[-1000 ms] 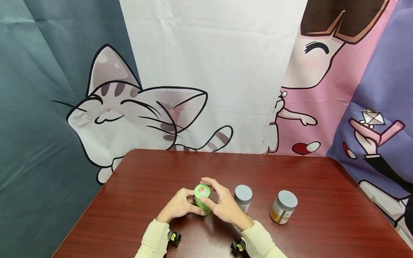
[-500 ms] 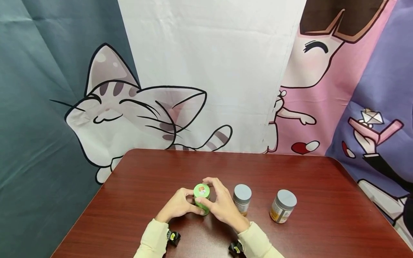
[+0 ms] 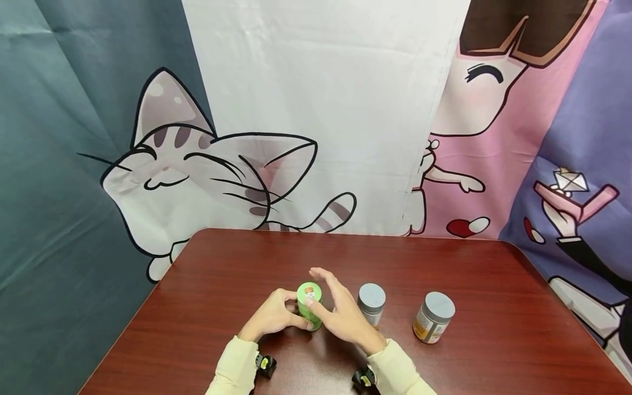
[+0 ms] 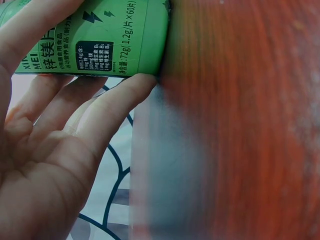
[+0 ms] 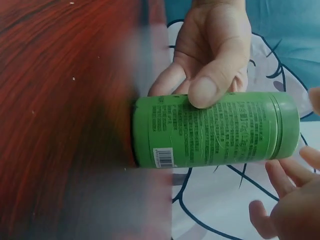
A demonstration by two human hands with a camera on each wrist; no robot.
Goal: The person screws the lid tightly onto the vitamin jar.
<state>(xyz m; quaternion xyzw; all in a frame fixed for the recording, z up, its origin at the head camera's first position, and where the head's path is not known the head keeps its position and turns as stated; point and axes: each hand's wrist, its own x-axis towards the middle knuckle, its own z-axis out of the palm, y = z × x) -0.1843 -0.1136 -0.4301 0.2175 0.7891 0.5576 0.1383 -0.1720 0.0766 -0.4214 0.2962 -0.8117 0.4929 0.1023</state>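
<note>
A green supplement bottle with a green screw lid stands upright on the table. My left hand grips its body from the left, the thumb lying across the printed side in the right wrist view. Around the lid, on the right, my right hand is spread loosely. Its thumb is by the lid's near edge and its index finger is raised off the far side. In the right wrist view, a gap shows between the raised thumb and the lid; some fingers are close beneath the lid.
Two grey-lidded jars stand to the right: one jar just behind my right forearm, partly hidden, and another jar farther right. The brown wooden table ends at a printed cloth backdrop.
Half a second ago, my right fingers and thumb were closer around the lid; now they have spread, the index finger lifting away. My left hand and the bottle stay in place.
</note>
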